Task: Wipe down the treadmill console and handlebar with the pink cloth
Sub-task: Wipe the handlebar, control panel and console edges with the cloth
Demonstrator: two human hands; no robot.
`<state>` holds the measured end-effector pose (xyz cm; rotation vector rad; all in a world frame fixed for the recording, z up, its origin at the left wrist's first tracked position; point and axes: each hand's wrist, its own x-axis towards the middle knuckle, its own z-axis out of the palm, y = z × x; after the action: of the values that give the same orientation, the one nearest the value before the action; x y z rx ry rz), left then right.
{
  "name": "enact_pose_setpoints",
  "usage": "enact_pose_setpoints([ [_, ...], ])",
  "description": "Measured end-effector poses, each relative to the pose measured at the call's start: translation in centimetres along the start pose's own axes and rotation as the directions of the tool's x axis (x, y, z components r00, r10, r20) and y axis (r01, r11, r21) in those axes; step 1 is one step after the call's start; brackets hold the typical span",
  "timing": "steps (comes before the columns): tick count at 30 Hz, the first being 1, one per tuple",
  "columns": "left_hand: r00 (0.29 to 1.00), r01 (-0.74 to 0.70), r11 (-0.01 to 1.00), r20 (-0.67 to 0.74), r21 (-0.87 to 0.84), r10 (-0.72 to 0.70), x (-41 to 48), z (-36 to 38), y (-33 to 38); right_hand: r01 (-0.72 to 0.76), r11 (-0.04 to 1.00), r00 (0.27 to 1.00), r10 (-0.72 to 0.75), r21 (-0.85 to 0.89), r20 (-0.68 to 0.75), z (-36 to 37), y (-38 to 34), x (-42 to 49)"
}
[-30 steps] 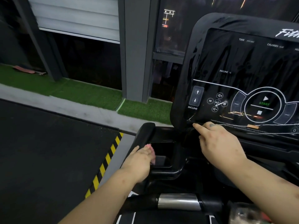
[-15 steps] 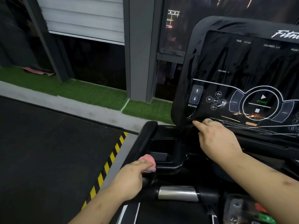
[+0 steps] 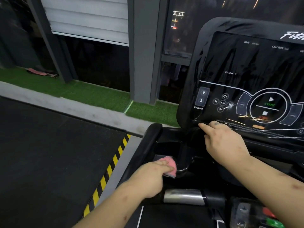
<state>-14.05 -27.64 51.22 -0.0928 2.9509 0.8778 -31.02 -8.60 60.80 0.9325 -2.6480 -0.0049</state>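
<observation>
Gripping pink cloth (image 3: pixel 168 162) w/ left hand (image 3: pixel 152 179), fingers curled round it, at tray (image 3: pixel 167 145). Touching console (image 3: pixel 205 51) bottom edge w/ right hand (image 3: pixel 226 144), index straight, rest curled.

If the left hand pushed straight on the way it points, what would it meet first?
Most likely the glossy raised rim of the black tray, right ahead of the pink cloth the left hand holds. Depth is unclear, so it may touch already.

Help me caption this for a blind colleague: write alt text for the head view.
A person's left hand grips a pink cloth against the black tray below a treadmill console. The right hand rests at the console's lower edge, index finger extended. A silver-banded handlebar runs below.
</observation>
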Motion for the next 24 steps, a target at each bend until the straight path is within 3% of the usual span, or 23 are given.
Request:
enact_pose_setpoints([
  [4,0.995,0.096,0.988,0.006,0.123,-0.097,-2.2,-1.3,-3.4,0.000,1.000,1.000,0.000,0.006,0.000,0.0,-0.1,-0.1],
  [9,0.997,0.063,0.950,-0.054,0.305,-0.049,-3.5,-1.3,-3.5,0.016,1.000,0.999,-0.016,-0.003,0.041,-0.1,-0.7,0.5],
  [12,0.992,0.122,0.916,-0.074,0.381,-0.101,-3.9,-1.0,-4.2,0.067,0.997,0.998,-0.067,-0.037,0.023,0.3,-2.2,0.4],
  [15,0.964,0.230,0.931,-0.199,0.284,-0.177,-4.3,-1.7,-5.0,0.129,0.989,0.991,-0.128,-0.069,0.027,0.9,-3.5,0.4],
  [18,0.944,0.306,0.934,-0.189,0.183,-0.272,-4.8,-1.9,-5.1,0.146,0.986,0.989,-0.147,-0.075,-0.002,1.2,-4.5,0.5],
  [21,0.946,0.292,0.954,-0.165,0.072,-0.278,-5.3,-0.4,-5.2,0.173,0.982,0.983,-0.177,-0.080,-0.049,1.5,-5.1,0.4],
  [24,0.956,0.249,0.966,-0.180,0.076,-0.232,-4.7,0.5,-6.3,0.171,0.982,0.983,-0.176,-0.077,-0.059,1.8,-5.3,0.3],
])
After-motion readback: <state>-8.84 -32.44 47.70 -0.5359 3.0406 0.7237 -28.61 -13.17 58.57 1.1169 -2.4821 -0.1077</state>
